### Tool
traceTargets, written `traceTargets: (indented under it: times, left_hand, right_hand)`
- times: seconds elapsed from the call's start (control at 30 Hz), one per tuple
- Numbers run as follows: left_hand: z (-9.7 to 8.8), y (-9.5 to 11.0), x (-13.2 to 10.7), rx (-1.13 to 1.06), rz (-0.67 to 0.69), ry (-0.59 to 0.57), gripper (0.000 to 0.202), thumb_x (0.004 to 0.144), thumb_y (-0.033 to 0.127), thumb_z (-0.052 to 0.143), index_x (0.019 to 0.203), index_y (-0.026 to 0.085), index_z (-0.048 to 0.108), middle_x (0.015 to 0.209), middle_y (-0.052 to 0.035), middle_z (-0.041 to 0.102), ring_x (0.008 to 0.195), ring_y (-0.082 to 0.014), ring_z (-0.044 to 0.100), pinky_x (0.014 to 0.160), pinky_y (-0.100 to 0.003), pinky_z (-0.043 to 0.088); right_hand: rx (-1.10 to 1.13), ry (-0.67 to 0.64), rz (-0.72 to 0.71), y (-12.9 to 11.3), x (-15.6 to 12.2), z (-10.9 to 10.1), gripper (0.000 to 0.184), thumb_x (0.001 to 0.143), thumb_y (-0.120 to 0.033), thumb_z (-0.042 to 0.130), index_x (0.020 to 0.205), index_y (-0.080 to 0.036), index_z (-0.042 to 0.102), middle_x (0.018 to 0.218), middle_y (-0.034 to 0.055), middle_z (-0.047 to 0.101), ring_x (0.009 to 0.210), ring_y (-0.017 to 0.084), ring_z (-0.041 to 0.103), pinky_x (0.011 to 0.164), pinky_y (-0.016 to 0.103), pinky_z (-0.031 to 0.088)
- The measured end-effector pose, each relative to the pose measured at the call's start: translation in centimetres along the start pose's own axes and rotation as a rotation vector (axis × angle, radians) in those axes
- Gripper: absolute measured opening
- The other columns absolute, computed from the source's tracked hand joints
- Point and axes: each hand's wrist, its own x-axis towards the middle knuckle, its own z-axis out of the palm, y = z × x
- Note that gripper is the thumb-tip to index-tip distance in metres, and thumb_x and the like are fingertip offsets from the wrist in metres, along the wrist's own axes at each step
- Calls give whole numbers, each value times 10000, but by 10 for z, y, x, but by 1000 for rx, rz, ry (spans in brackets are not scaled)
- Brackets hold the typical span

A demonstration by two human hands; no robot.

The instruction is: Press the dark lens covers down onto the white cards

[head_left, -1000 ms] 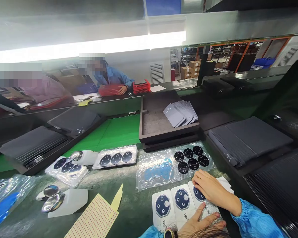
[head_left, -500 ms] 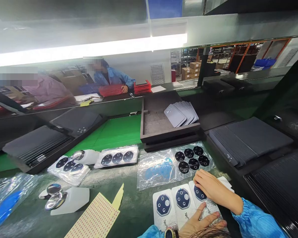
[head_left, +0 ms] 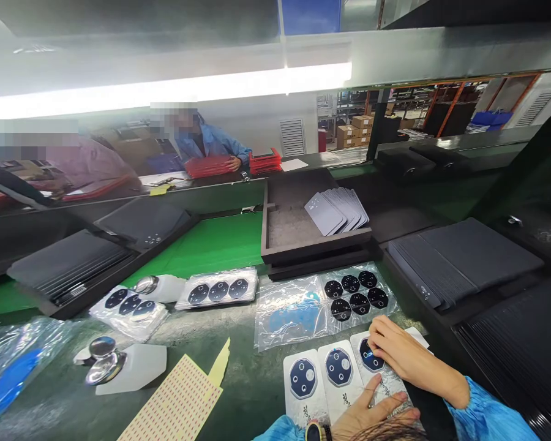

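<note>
Head view: near right, my right hand [head_left: 401,352] curls its fingertips onto the dark camera disc [head_left: 368,360] of the rightmost white cover [head_left: 388,384]; I cannot tell whether it grips anything. My left hand [head_left: 371,415] lies flat and empty, pressing that cover. It looks light, thin and easily scratched, so I'd hold it by the edges.

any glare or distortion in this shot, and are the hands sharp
Head view: the strip light across the top is blown out, hazing its surroundings; wide-angle bending curves straight edges; the plastic bags glint; right hand and left hand look sharp.
</note>
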Motion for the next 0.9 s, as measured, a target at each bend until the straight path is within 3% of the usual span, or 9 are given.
traceTargets:
  times: [0.07,0.3,0.4,0.47,0.6,0.77,0.9]
  left_hand:
    - [-3,-3,5,-43,-54,65,353,656,557,556,1005,499,561,1361,183,341,1197,-14,485,830,-158,543]
    - [-9,-10,15,-49,-65,83,297,684,551,542,971,488,580,1332,181,384,1084,8,522,828,-163,513]
    - [-9,-10,15,-46,-54,76,292,704,542,518,989,495,568,1336,175,379,1085,5,523,835,-175,519]
    - [-9,-10,15,-41,-49,71,303,726,540,490,1019,496,550,1344,168,371,1105,0,514,852,-183,523]
    - [-7,-9,15,-41,-80,118,319,737,544,472,1043,487,538,1334,163,389,1090,7,516,822,-174,537]
    - [-8,-13,20,-45,-69,128,292,701,488,544,992,486,569,1311,168,416,1067,6,524,795,-163,554]
    - [-12,-16,24,-49,-70,102,356,661,516,581,1014,475,570,1327,163,398,1040,10,511,819,-154,556]
  right_hand:
    - [61,16,10,1,-10,4,151,796,-52,411,714,-178,425,867,59,486,840,201,477,703,328,450]
    - [277,100,94,-2,-43,-7,170,852,-156,352,743,-210,471,959,93,527,988,251,521,807,364,482]
    - [269,278,113,-2,-46,-14,206,883,-218,340,744,-211,492,977,93,548,1021,247,524,862,371,468]
    - [291,388,163,-1,-41,-17,233,902,-272,334,742,-206,490,918,79,566,909,221,563,796,341,486]
    - [388,390,247,-3,-11,-19,244,897,-327,365,718,-195,464,666,10,533,605,155,528,595,265,460]
    - [259,232,107,-16,58,-11,86,839,-126,437,817,-171,507,768,9,593,686,140,563,652,244,454]
    - [186,157,31,-26,108,4,152,777,-9,505,795,-158,531,775,6,600,709,136,569,673,233,457]
